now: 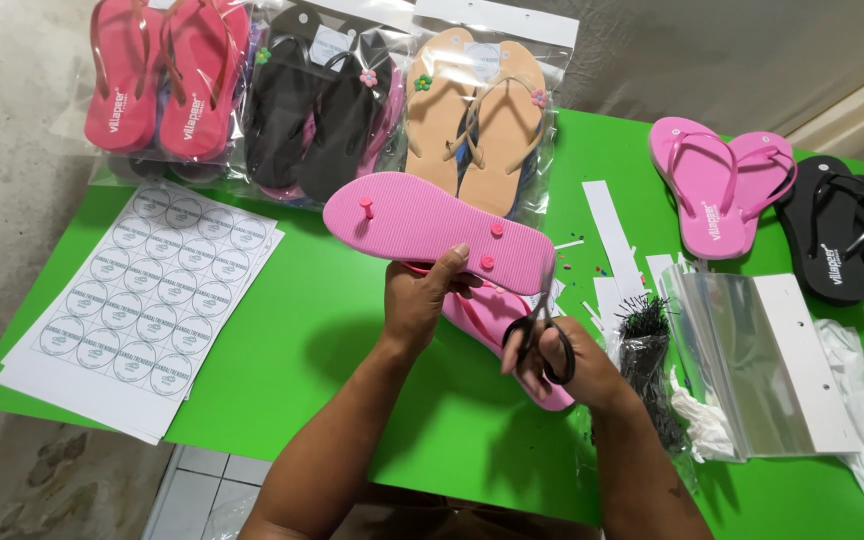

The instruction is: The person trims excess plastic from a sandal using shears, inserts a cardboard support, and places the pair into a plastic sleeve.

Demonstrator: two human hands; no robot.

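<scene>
Over a green worktop [282, 330], the left hand [420, 300] is gripping an upturned pink flip-flop [432, 225] while the right hand [562, 362], fingers through black scissors [540, 335], is trimming at its heel edge, apparently needing a careful snip.

Three clear packets of flip-flops lie at the table's far edge: one red pair [164, 75], one black pair [317, 105], one tan pair [477, 115]. Loose flip-flops count five: three pink [707, 185] and two black [837, 235]. One pair of scissors [542, 335], one stack of round-sticker sheets [147, 300], one empty clear bag [752, 365].
</scene>
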